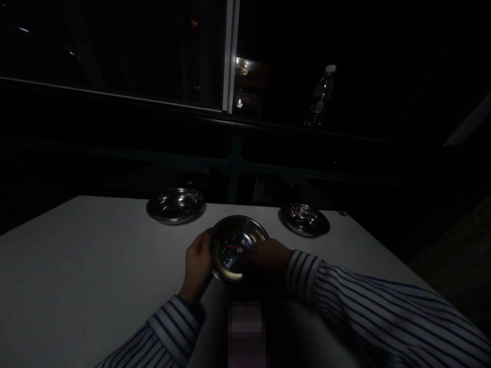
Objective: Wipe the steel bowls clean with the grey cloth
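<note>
A shiny metal bowl (238, 230), with red marking and a small pale label inside, is tilted toward me near the middle of the white table. My left hand (198, 255) is closed on its left rim. At the bowl's right side, my right hand (270, 253) reaches over the rim. Deep shadow hides those fingers, so I cannot tell whether they grip the bowl or something else. Both of my sleeves are striped.
Two more metal bowls stand on the white table (134, 276): one bowl (176, 206) at the back left, another bowl (305, 220) at the back right. Beyond the table, a plastic bottle (321, 97) stands by the dark window.
</note>
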Demonstrator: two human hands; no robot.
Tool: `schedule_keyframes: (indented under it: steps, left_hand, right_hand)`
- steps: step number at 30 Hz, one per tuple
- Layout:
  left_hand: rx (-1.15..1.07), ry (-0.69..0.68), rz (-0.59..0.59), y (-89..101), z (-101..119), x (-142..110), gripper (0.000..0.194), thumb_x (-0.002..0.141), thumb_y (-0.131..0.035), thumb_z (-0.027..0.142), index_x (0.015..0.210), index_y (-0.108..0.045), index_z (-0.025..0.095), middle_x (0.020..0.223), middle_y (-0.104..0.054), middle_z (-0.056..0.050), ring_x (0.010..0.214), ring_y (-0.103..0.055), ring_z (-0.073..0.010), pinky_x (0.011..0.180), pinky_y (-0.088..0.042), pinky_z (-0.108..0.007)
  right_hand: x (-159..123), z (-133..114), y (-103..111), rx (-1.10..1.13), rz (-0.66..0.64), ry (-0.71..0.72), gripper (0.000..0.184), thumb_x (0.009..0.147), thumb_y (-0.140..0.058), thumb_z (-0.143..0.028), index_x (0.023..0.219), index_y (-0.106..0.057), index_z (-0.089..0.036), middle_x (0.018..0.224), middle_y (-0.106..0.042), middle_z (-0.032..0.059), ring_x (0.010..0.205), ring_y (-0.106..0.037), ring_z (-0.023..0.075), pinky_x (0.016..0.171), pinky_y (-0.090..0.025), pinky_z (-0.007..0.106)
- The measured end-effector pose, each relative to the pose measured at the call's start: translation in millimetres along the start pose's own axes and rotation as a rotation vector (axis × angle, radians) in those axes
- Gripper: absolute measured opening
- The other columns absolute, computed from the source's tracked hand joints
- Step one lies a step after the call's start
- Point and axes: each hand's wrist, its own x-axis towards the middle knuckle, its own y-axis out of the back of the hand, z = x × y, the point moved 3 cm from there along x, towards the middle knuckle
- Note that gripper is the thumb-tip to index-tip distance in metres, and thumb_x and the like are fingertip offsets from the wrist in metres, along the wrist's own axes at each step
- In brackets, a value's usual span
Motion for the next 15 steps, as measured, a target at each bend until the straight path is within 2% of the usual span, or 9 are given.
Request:
schedule_keyframes:
  steps: [2,5,8,10,12,15]
  left_hand:
    - [0.0,0.016,-0.019,-1.1,-2,1,0.037,0.079,-0.047,0.036,0.1,-0.066,0.012,0.103,-0.069,-0.012,0.095,-0.062,-0.0239,0.088,-0.045,-0.036]
    - [0.005,0.031,-0.026,0.0,-2,1,0.036,0.079,-0.047,0.035,0.098,-0.067,0.011,0.101,-0.07,-0.013,0.095,-0.063,-0.0243,0.088,-0.044,-0.037]
    - [0.004,0.046,-0.025,1.6,-2,1,0.036,0.079,-0.046,0.034,0.097,-0.067,0.012,0.101,-0.07,-0.012,0.093,-0.063,-0.025,0.087,-0.044,-0.038]
    - [0.001,0.065,-0.036,2.1,-2,2,0.036,0.078,-0.046,0.034,0.097,-0.067,0.012,0.101,-0.07,-0.013,0.093,-0.063,-0.0256,0.086,-0.045,-0.039]
    - [0.009,0.082,-0.046,2.5,-4,3,0.036,0.077,-0.047,0.035,0.096,-0.068,0.011,0.102,-0.07,-0.013,0.094,-0.062,-0.026,0.087,-0.044,-0.039]
    - [0.004,0.101,-0.059,4.0,-6,3,0.038,0.076,-0.048,0.037,0.098,-0.067,0.011,0.106,-0.068,-0.013,0.099,-0.061,-0.0262,0.089,-0.043,-0.038]
  right_hand:
    - [-10,19,16,0.086,0.04,-0.035,0.007,0.068,-0.064,-0.011,0.073,-0.065,-0.016,0.081,-0.069,0.0109,0.081,-0.065,0.0263,0.074,-0.048,0.039]
    - [-18,38,31,0.308,0.168,-0.097,0.021,0.085,-0.046,-0.019,0.097,-0.063,-0.015,0.097,-0.067,0.0115,0.091,-0.063,0.0219,0.081,-0.047,0.036]
    - [-25,48,29,0.541,0.303,-0.18,0.036,0.094,-0.027,-0.027,0.111,-0.056,-0.015,0.106,-0.065,0.009,0.098,-0.061,0.0166,0.085,-0.047,0.03]
    - [-32,52,24,0.656,0.367,-0.237,0.042,0.094,-0.022,-0.031,0.116,-0.053,-0.014,0.112,-0.063,0.0102,0.102,-0.059,0.0169,0.087,-0.046,0.031]
    - [-42,53,21,0.744,0.394,-0.274,0.044,0.093,-0.024,-0.035,0.12,-0.051,-0.014,0.116,-0.061,0.0108,0.103,-0.059,0.0184,0.087,-0.047,0.033]
    - [-57,51,20,0.866,0.397,-0.267,0.04,0.085,-0.046,-0.036,0.119,-0.055,-0.018,0.115,-0.062,0.0094,0.104,-0.058,0.021,0.089,-0.046,0.037]
